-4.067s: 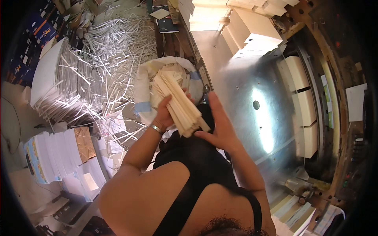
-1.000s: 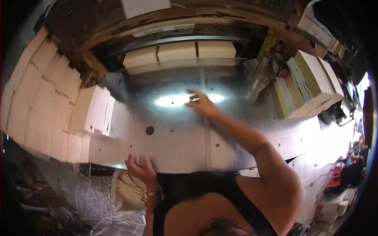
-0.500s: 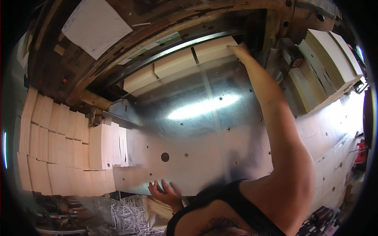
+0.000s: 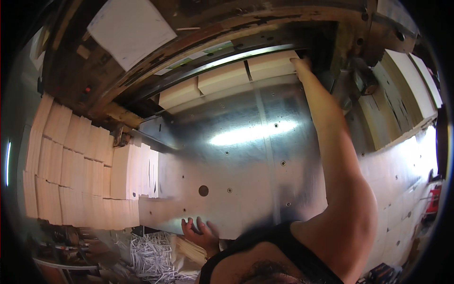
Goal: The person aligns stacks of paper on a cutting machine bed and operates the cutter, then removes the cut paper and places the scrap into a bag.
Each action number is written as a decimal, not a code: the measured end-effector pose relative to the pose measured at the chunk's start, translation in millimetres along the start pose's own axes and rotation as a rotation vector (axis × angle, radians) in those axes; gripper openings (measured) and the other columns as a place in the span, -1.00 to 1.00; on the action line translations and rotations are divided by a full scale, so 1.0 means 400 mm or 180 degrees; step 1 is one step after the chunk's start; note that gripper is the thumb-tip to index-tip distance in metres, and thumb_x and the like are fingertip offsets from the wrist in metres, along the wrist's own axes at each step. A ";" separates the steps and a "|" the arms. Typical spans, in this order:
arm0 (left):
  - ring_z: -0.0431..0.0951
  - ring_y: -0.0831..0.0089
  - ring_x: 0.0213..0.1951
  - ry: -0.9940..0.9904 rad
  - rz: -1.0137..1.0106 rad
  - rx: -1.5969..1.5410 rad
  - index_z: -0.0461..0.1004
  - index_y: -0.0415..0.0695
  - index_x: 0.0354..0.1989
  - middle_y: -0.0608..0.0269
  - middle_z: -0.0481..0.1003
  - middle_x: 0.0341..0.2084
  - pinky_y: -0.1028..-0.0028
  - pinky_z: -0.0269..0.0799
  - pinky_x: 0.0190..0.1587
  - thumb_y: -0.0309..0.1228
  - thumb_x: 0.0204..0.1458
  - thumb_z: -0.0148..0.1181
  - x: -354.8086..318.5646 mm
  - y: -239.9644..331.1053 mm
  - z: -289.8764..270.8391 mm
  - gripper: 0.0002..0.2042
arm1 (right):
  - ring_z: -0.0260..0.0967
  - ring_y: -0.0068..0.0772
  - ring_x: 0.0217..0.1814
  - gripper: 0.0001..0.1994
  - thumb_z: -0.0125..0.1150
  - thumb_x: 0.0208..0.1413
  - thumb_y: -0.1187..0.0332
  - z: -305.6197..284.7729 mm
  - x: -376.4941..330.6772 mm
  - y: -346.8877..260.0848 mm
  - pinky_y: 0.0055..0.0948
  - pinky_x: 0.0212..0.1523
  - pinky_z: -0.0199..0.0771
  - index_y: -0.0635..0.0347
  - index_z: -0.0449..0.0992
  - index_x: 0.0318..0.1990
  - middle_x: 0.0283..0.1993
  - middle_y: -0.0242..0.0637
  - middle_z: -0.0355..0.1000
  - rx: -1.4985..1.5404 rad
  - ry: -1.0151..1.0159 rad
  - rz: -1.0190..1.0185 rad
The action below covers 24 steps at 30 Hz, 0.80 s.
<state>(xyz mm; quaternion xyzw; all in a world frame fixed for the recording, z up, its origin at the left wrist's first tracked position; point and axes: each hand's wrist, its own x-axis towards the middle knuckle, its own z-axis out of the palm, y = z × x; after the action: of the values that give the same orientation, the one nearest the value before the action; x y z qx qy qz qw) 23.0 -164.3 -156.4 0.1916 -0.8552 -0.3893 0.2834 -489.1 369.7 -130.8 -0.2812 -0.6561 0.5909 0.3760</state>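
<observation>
My right arm stretches to the far side of the metal table (image 4: 246,177). There my right hand (image 4: 301,66) grips the right end of a cream paper stack (image 4: 273,65), thumb against its near corner; the other fingers are partly lost in shadow. Two similar stacks, a middle one (image 4: 223,79) and a left one (image 4: 179,95), line up beside it under a metal bar (image 4: 246,57). My left hand (image 4: 201,233) hovers at the table's near edge, open and holding nothing, its fingers loosely curled and apart.
Several rows of paper blocks (image 4: 73,165) fill the left side. Taller paper stacks (image 4: 397,102) stand at the right, behind a dark metal block (image 4: 364,78). A white sheet (image 4: 132,33) lies on the machine top. Shredded paper strips (image 4: 151,255) are heaped below the near edge.
The whole view has shifted slightly, with the far stacks appearing lower and farther right. My right hand stays at the same stack's end; my left hand keeps its open pose.
</observation>
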 end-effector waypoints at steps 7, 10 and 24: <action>0.19 -0.23 0.36 0.0139 0.1195 0.0813 0.41 -0.27 0.05 -0.22 0.18 0.22 0.01 0.40 0.26 -0.54 0.06 0.25 -0.003 -0.033 -0.005 -0.64 | 0.50 -0.32 -0.36 -0.57 0.42 -0.01 0.31 -0.150 -0.139 -0.055 -0.29 -0.37 0.45 0.39 0.62 0.01 -0.24 -0.14 0.61 0.0021 -0.0822 0.0356; 0.17 -0.24 0.35 0.0140 0.1262 0.0722 0.41 -0.26 0.07 -0.24 0.17 0.23 -0.03 0.41 0.25 -0.52 0.07 0.24 0.002 -0.027 0.007 -0.64 | 0.48 -0.34 -0.39 -0.59 0.41 0.00 0.31 -0.239 -0.182 -0.033 -0.30 -0.41 0.41 0.38 0.64 -0.01 -0.25 -0.15 0.61 -0.0238 -0.0437 0.0155; -0.26 -0.17 0.54 0.0840 0.0121 -0.0914 -0.09 -0.26 0.50 -0.25 -0.33 0.53 -0.08 -0.26 0.51 -0.33 0.18 0.30 -0.050 -0.008 -0.048 -0.18 | 0.34 -0.62 -0.44 -0.60 0.34 0.12 0.33 -0.553 -0.686 -0.208 -0.55 -0.51 0.30 0.26 0.60 0.11 -0.28 -0.40 0.53 -0.0734 -0.2931 0.0499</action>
<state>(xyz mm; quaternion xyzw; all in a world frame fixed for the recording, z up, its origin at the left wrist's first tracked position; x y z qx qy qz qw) 51.0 -165.9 -155.3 0.1824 -0.7498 -0.4734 0.4248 -147.0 259.3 -88.7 -0.0788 -0.7925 0.6039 -0.0331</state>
